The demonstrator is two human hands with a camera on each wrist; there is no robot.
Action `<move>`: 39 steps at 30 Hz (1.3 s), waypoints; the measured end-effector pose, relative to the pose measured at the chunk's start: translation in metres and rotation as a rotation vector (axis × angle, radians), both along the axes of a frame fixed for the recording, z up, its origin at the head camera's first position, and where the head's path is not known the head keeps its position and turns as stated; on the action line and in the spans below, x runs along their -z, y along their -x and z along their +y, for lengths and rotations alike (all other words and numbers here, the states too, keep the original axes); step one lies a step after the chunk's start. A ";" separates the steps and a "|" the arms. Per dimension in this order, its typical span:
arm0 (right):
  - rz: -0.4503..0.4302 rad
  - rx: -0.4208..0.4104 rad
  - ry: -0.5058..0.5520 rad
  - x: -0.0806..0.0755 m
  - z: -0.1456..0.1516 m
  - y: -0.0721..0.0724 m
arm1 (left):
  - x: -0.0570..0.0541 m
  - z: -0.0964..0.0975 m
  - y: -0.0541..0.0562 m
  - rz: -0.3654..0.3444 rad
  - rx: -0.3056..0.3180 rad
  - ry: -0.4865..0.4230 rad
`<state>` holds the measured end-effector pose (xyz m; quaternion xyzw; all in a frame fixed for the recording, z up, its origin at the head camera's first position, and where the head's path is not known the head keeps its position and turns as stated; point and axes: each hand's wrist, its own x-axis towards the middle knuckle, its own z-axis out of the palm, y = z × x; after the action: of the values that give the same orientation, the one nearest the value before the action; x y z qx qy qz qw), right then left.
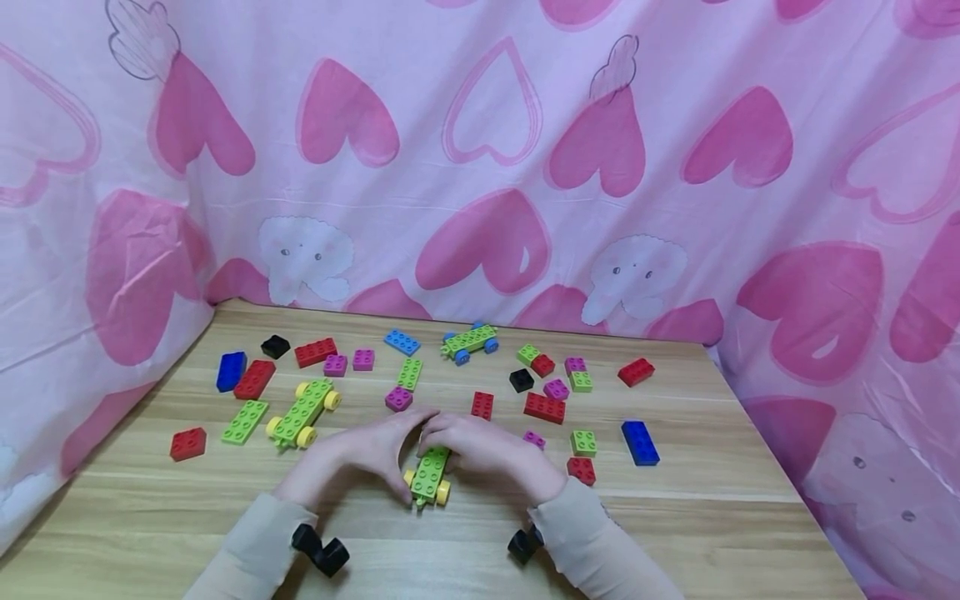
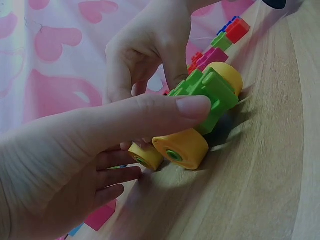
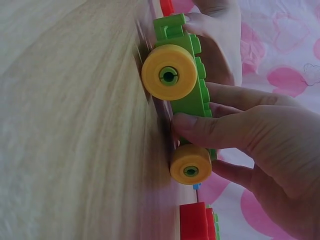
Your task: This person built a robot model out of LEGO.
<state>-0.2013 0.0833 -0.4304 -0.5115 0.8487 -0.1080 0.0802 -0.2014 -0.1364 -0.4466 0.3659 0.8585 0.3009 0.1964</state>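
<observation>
A green toy car base [image 1: 431, 475] with studs on top and yellow wheels stands on the table in front of me. My right hand [image 1: 468, 442] pinches its far part; in the right wrist view the thumb [image 3: 200, 127] presses the green side between two wheels, the fingers beyond it partly hidden. My left hand [image 1: 378, 446] arches along the car's left side. In the left wrist view its straight thumb [image 2: 150, 112] lies beside the near end, over a yellow wheel [image 2: 182, 150], while the other fingers stretch out loosely; whether the thumb touches is unclear.
Another green car base with yellow wheels [image 1: 303, 414] stands to the left, and one with blue wheels [image 1: 470, 342] at the back. Loose bricks lie around, among them a red brick [image 1: 187, 443], a blue brick [image 1: 640, 442] and a green plate [image 1: 244, 422]. A pink heart-patterned curtain [image 1: 480, 183] borders the table.
</observation>
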 end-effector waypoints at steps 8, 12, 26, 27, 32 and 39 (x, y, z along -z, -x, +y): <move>-0.012 0.054 0.059 -0.007 0.008 -0.003 | 0.002 0.001 0.001 0.005 0.002 -0.012; -0.082 0.153 0.099 -0.013 0.015 -0.007 | 0.004 0.000 0.002 0.014 0.008 -0.016; -0.272 0.487 0.149 -0.005 0.026 -0.021 | 0.000 -0.001 0.000 0.032 -0.006 -0.004; -0.280 0.495 0.139 -0.004 0.026 -0.023 | 0.000 -0.001 -0.001 0.037 -0.008 -0.003; -0.298 0.508 0.128 0.002 0.023 -0.029 | 0.002 -0.002 -0.003 0.053 -0.013 -0.005; -0.332 0.514 0.150 0.009 0.015 -0.033 | 0.005 -0.001 -0.006 0.079 -0.023 -0.018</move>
<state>-0.1683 0.0984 -0.4393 -0.2602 0.9152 -0.2689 0.1497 -0.1957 -0.1372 -0.4513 0.3693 0.8670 0.2961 0.1559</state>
